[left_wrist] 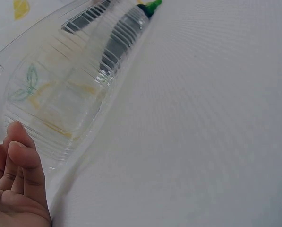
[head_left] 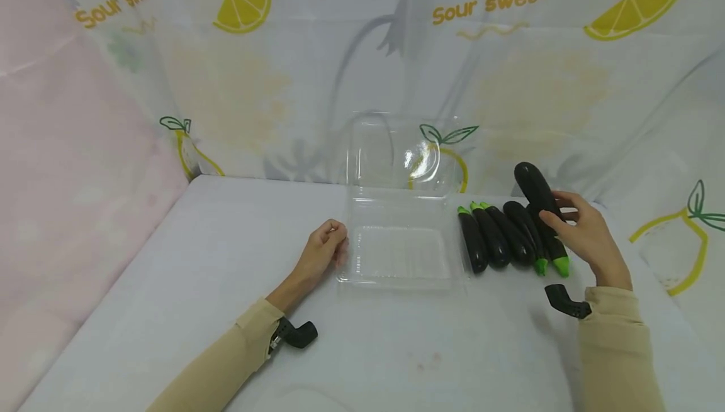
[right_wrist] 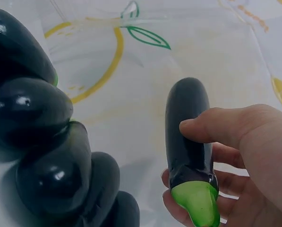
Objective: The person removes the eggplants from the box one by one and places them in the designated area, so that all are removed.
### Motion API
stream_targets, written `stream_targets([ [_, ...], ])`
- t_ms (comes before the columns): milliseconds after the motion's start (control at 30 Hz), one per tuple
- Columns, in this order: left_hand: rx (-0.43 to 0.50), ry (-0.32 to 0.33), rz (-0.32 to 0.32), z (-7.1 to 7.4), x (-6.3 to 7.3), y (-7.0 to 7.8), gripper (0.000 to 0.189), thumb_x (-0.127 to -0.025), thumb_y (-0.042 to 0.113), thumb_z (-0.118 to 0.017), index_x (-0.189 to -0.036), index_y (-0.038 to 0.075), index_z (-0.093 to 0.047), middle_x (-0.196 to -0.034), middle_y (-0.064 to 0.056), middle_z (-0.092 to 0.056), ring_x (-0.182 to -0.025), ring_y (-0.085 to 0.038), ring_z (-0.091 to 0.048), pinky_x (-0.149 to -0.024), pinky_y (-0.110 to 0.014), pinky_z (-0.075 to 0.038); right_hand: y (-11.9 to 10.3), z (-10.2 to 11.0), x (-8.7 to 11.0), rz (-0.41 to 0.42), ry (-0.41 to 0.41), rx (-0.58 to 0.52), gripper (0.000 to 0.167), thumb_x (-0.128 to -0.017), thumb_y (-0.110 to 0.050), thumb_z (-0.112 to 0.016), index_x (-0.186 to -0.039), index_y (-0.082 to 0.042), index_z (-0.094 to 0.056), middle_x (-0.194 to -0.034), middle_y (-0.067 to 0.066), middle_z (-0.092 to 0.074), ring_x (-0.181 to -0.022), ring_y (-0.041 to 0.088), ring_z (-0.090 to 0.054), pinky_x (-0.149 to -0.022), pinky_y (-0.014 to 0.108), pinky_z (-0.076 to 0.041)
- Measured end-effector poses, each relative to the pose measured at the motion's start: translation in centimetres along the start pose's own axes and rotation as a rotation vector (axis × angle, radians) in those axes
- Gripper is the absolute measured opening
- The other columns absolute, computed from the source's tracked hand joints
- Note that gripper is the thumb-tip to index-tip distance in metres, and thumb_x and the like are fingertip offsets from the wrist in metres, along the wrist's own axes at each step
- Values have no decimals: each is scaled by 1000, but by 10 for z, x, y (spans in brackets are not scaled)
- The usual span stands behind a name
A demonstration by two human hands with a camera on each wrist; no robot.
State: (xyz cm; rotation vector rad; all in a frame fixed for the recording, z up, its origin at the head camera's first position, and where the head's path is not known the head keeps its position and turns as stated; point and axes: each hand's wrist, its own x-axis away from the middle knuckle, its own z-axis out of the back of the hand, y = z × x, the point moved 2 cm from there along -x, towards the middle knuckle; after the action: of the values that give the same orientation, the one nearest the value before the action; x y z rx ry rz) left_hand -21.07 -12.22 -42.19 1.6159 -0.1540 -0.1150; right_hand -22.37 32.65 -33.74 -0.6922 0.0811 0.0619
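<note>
My right hand grips a dark eggplant between thumb and fingers, raised over the right end of a row of eggplants. In the right wrist view the held eggplant stands upright, its green stem end downward beside the palm. A clear plastic clamshell box sits at mid-table with its lid raised at the back. At the box's left edge is my left hand, fingers curled against the rim. The left wrist view shows those fingers at the plastic; whether they pinch it is hard to see.
The row of eggplants lies just right of the box, some with green stems facing back, others facing front. A white table carries everything. Behind it hangs a lemon-print cloth, and a pink cloth hangs on the left.
</note>
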Motion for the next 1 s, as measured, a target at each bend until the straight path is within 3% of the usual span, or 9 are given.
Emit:
stream_targets([
  [167,-7,-4,-3,-4,5,12,12,-101,13,-43,-92,4,-46,-63,-4,-50,-50,-13,-46,-47,-21,-39,10,5,2,-57,0,-9,69,-96,-39,-50,-148,-2,-23,-139,32,-36,-118,47,-42,-71,23,-40],
  [300,-7,0,-7,-5,7,13,12,-100,12,-43,-93,3,-46,-65,-9,-49,-50,-14,-46,-47,-21,-39,18,7,2,-112,4,-16,70,-96,-41,-47,-148,-1,-21,-140,33,-35,-121,50,-40,-68,21,-40],
  [500,-4,3,-5,-5,7,13,12,-100,12,-43,-93,3,-46,-65,-9,-49,-50,-13,-46,-46,-20,-39,31,9,2,-174,19,-38,71,-96,-42,-45,-147,1,-21,-140,34,-34,-119,46,-40,-72,28,-42],
  [567,-6,4,-4,-5,7,13,11,-100,12,-43,-93,4,-46,-65,-7,-49,-50,-12,-46,-46,-20,-39,35,10,3,-181,27,-45,70,-96,-42,-46,-146,2,-23,-139,34,-35,-109,35,-47,-70,23,-41],
  [633,-7,3,-5,-5,7,13,11,-100,12,-43,-93,4,-46,-64,-6,-50,-50,-11,-46,-46,-20,-39,38,10,3,-191,36,-47,70,-96,-42,-47,-146,2,-24,-139,33,-35,-98,15,-50,-67,18,-39],
  [733,-12,2,-6,-5,7,14,12,-100,12,-43,-93,4,-46,-63,-3,-50,-49,-9,-47,-46,-19,-39,42,10,4,-207,42,-54,71,-95,-43,-47,-145,2,-25,-139,31,-36,-89,-9,-37,-67,18,-38],
  [1000,-16,-3,-20,-5,7,13,12,-100,12,-43,-93,2,-46,-63,-5,-50,-50,-10,-46,-47,-19,-39,48,12,5,-254,19,-74,75,-94,-47,-46,-147,1,-22,-141,31,-33,-86,-15,-32,-70,21,-38],
])
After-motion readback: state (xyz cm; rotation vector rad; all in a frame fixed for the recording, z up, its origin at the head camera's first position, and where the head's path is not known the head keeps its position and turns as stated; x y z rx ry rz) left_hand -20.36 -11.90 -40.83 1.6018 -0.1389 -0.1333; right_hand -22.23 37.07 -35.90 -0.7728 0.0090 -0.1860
